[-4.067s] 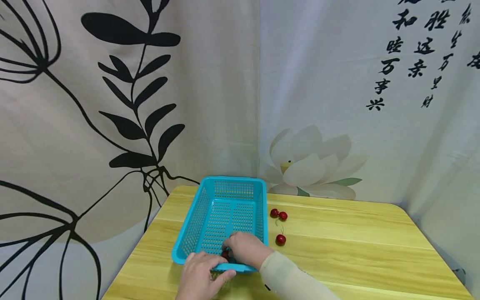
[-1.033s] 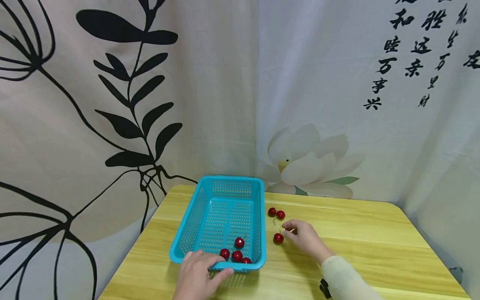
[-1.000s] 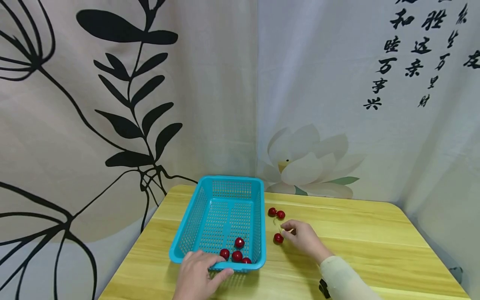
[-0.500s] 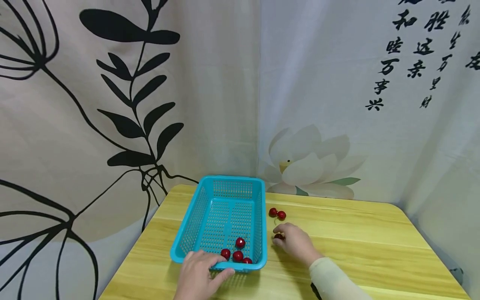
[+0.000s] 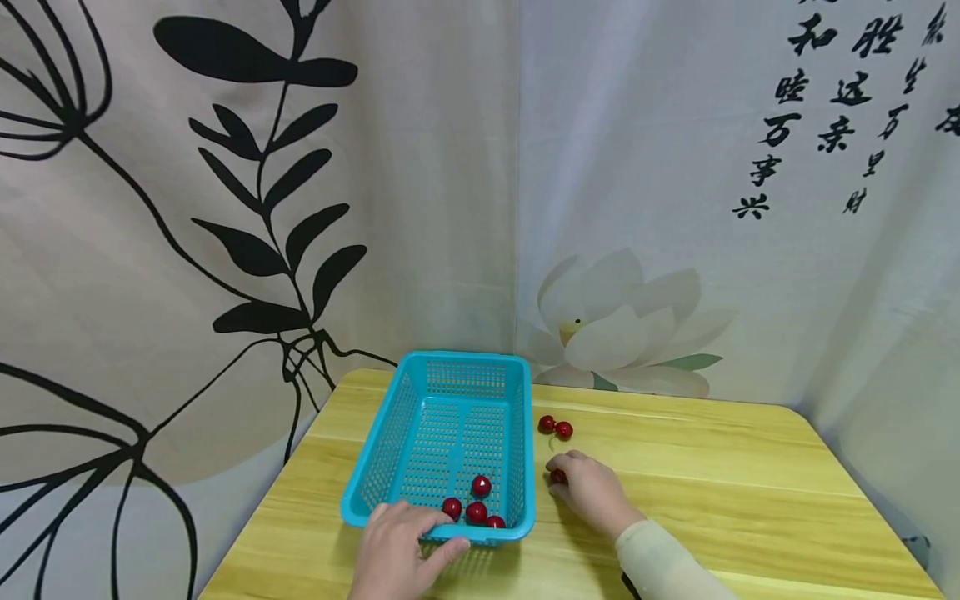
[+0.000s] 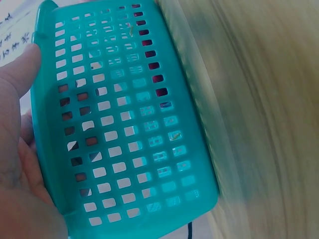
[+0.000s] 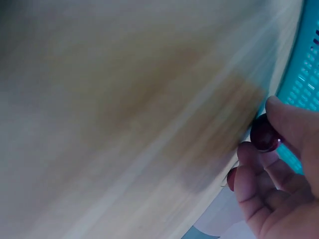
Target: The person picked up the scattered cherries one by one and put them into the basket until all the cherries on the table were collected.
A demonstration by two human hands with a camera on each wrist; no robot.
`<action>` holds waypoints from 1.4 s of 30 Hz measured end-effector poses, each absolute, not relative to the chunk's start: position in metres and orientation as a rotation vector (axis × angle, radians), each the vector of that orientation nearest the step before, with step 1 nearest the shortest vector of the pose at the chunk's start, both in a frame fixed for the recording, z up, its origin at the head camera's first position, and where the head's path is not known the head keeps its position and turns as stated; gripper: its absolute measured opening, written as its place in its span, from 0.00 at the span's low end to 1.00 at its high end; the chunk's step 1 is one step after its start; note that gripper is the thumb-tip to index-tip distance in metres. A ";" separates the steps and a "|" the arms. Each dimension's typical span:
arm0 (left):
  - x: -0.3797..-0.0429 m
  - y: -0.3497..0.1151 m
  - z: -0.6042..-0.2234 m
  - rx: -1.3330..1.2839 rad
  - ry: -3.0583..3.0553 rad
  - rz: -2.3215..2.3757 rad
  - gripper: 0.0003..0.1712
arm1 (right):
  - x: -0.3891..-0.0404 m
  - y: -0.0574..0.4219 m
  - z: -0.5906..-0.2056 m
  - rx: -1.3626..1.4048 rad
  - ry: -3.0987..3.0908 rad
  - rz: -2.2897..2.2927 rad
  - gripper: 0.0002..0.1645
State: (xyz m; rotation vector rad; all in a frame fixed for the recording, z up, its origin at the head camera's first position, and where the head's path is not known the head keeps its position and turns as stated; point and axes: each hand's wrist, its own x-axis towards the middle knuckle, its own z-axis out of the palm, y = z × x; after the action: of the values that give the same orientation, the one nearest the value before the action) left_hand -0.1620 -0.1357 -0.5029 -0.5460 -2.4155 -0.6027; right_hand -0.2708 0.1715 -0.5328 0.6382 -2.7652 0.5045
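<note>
A blue plastic basket (image 5: 435, 357) with perforated walls stands on the table. My left hand (image 5: 401, 546) grips its near rim, thumb on the outside and fingers over the edge; the left wrist view shows the thumb (image 6: 22, 72) against the rim. Several dark red cherries (image 5: 476, 512) lie in the basket's near right corner. To the right of the basket, my right hand (image 5: 594, 493) pinches a single cherry (image 7: 264, 133) between thumb and fingers, low over the table. Its stem is hidden. Two more cherries (image 5: 563, 431) lie side by side just beyond that hand.
The yellow wood-grain table (image 5: 720, 492) has rounded far corners and stretches away to the right. Behind it hangs a pale curtain (image 5: 442, 208) with black plant prints, a lotus and written characters; the basket's far end stands close to it.
My right hand has left the basket's near corner, where a cherry was at its fingers, and moved right to the lone table cherry, now between its fingers. My left hand stays on the rim.
</note>
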 end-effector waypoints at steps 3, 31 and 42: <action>-0.162 -0.135 -0.503 -0.537 -2.415 -0.595 0.18 | -0.270 0.173 -0.535 0.645 -2.756 0.501 0.16; -0.164 -0.133 -0.504 -0.517 -2.409 -0.549 0.22 | -0.263 0.187 -0.484 0.491 -2.692 1.114 0.18; -0.162 -0.132 -0.504 -0.507 -2.451 -0.549 0.25 | -0.264 0.145 -0.448 0.676 -2.586 1.208 0.18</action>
State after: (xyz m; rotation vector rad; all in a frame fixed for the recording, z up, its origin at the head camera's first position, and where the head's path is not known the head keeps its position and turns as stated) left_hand -0.1622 -0.1322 -0.5036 -0.5074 -2.4511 -0.5487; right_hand -0.2638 0.1446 -0.4483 0.6764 -2.5860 1.2079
